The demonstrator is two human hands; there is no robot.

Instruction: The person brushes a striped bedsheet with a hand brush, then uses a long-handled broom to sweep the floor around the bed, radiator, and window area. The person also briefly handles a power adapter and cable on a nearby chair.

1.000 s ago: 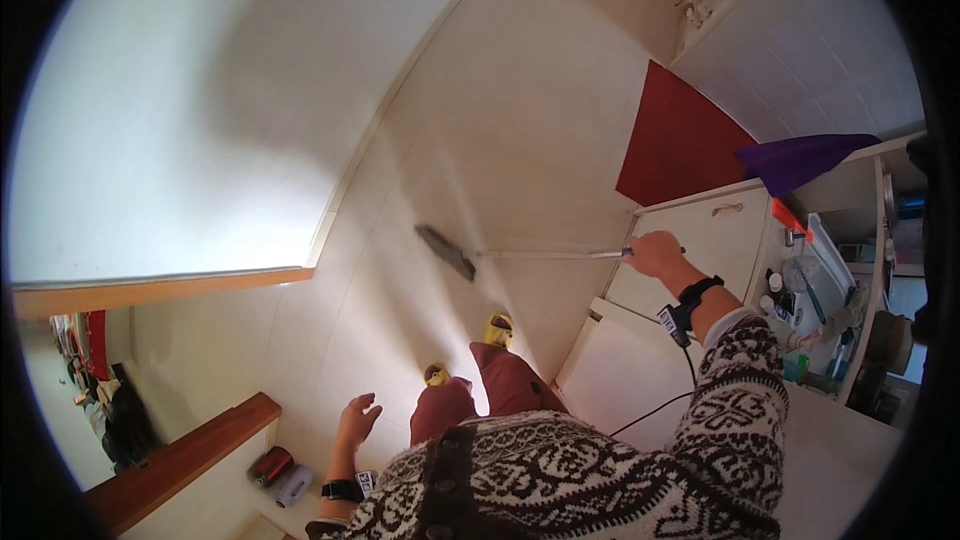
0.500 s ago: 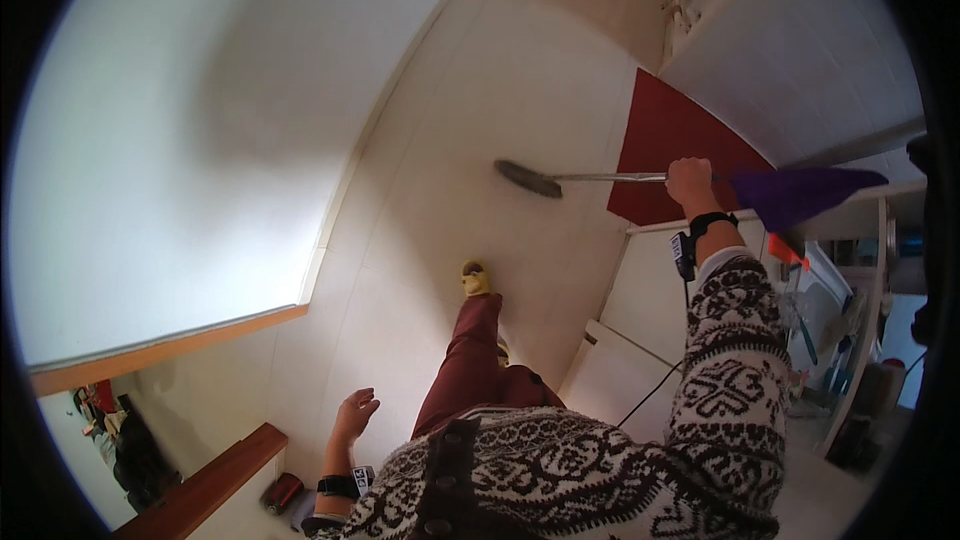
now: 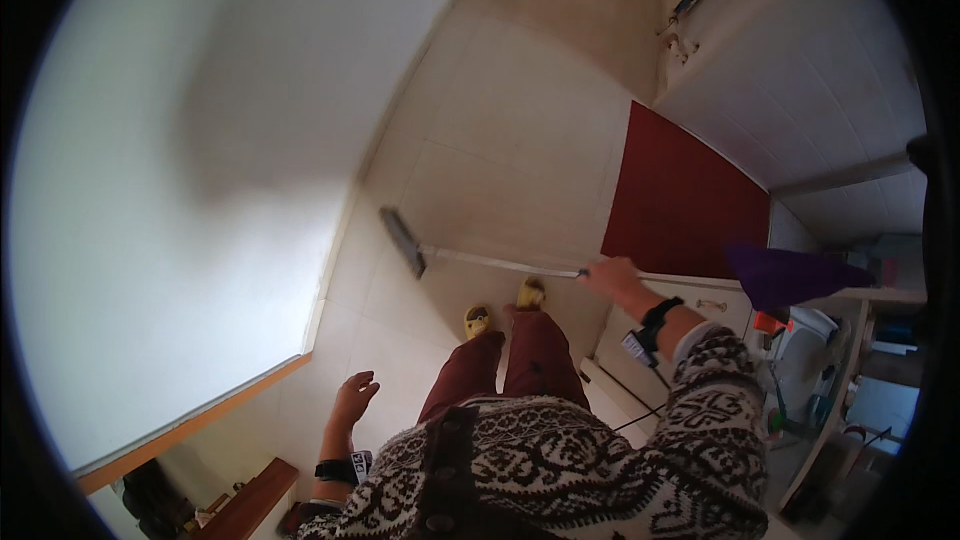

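My right hand grips the end of a broom's thin metal handle. The dark grey broom head is at the other end, down by the tiled floor near the foot of the pale wall. The handle slants leftward across the floor, in front of my yellow slippers. My left hand hangs beside my left leg with loosely bent fingers and nothing in it.
A dark red panel lies to the right, with a purple cloth near it. White cabinets and a cluttered counter run along my right side. On the left stands a large pale wall panel with a wooden edge.
My right hand has moved left and nearer to me, swinging the broom head leftward to the wall side. My feet now stand side by side. The left hand has barely moved.
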